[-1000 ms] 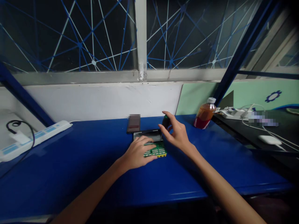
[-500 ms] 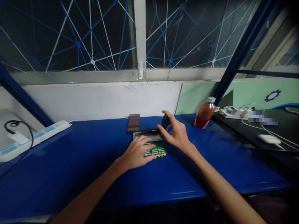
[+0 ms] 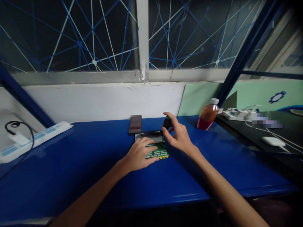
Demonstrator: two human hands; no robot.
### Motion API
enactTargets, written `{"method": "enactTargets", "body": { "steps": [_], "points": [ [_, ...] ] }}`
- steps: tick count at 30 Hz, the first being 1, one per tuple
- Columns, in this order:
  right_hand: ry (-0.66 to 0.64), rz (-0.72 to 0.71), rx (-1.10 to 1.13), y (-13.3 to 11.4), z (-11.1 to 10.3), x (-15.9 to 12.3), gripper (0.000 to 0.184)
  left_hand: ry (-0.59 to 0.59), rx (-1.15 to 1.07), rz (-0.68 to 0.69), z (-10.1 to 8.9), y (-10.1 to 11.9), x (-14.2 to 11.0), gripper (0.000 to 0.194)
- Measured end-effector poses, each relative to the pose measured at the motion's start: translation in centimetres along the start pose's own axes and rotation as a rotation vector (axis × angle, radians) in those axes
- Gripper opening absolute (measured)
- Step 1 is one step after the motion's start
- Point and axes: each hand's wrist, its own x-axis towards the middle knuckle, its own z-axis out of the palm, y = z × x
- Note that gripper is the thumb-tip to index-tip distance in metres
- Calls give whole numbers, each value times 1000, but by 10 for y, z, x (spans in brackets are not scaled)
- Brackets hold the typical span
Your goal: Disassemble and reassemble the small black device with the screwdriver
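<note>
- what's at the far left of your spread?
- a white power strip (image 3: 53, 129), lying slantwise on my blue table (image 3: 82, 154), with a white plug (image 3: 20, 138) and a black cord (image 3: 33, 134) at its near end.

- and next along?
- a dark phone (image 3: 135, 126) near the white wall (image 3: 106, 101), part of it blurred over. my left hand (image 3: 140, 154) is in front of that, palm down, fingers spread across a green circuit board (image 3: 161, 152). my thumb reaches along its near, yellow edge.

- where is that board exactly?
- on the table, in front of me, between my two hands, partly covered by the left one. a dark panel (image 3: 155, 136) sits just behind it.

- what about the right hand?
- my right hand (image 3: 179, 134) has thumb and fingers closed around the dark handle of a screwdriver (image 3: 167, 122). it's tilted a little, its thin shaft pointing down by the panel and the board. i can't tell what the tip touches.

- anything further right?
- a bottle (image 3: 207, 115) of amber drink with a white cap, then a black table (image 3: 251, 135) carrying a white charger (image 3: 273, 141) and pale cables (image 3: 280, 135).
</note>
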Motion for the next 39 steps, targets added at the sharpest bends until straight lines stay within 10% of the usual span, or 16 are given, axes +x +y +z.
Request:
{"method": "enactTargets", "body": {
  "steps": [39],
  "points": [
    [-6,-20,-47,-1,-3,2,51,10,0,13,0,0,0,28]
  ]
}}
